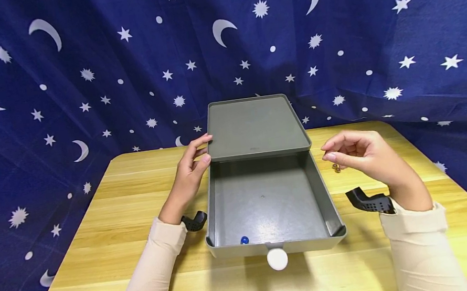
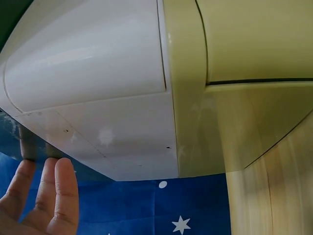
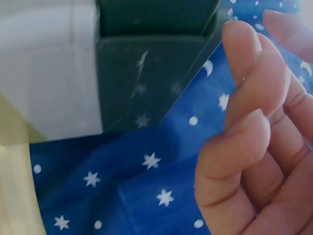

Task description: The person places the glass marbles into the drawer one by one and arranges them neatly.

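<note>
A drawer box with a grey tray-like top point(image 1: 257, 126) stands in the middle of the table, its upper grey drawer point(image 1: 265, 199) pulled out toward me. Inside that drawer, by the front wall, lies a small blue bead point(image 1: 245, 240). My left hand point(image 1: 190, 169) rests its fingertips against the left edge of the top, and the left wrist view has its extended fingers point(image 2: 64, 196) beside the box's side. To the right of the box, my right hand point(image 1: 357, 150) hovers with loosely curled fingers and nothing visible between them. Small brown beads point(image 1: 337, 168) lie just beneath it.
A round white knob point(image 1: 277, 259) sticks out from the drawer front. White and yellow panels point(image 2: 190, 122) show on the box's side. The wooden table point(image 1: 112, 255) ends at a dark blue curtain point(image 1: 224, 60) with moons and stars.
</note>
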`<state>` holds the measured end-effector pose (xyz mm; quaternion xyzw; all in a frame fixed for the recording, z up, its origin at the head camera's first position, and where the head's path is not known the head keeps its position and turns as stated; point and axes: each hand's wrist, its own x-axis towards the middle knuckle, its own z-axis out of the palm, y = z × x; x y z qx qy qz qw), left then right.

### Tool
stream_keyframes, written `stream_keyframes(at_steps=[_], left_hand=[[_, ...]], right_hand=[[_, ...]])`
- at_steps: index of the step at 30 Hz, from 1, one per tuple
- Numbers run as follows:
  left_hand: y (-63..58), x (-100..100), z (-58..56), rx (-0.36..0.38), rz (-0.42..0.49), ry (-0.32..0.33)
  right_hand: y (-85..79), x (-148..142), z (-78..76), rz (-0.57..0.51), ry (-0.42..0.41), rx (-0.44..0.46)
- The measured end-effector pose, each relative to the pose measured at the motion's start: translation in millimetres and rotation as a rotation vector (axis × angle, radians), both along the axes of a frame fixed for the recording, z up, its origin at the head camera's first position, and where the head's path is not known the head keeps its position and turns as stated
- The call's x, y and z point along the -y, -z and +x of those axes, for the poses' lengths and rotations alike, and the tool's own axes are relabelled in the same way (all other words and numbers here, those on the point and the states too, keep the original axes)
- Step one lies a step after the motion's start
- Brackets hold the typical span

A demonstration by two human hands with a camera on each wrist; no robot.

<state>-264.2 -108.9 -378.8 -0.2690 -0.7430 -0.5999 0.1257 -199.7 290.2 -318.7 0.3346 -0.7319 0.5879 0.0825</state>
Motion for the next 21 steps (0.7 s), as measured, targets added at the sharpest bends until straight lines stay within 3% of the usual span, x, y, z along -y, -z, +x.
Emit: stream_keyframes(at_steps=[21], left_hand=[[0.4, 1, -0.5, -0.005, 0.003, -0.001]], right_hand=[[20.7, -21, -22.2, 0.047, 0.112, 0.121]])
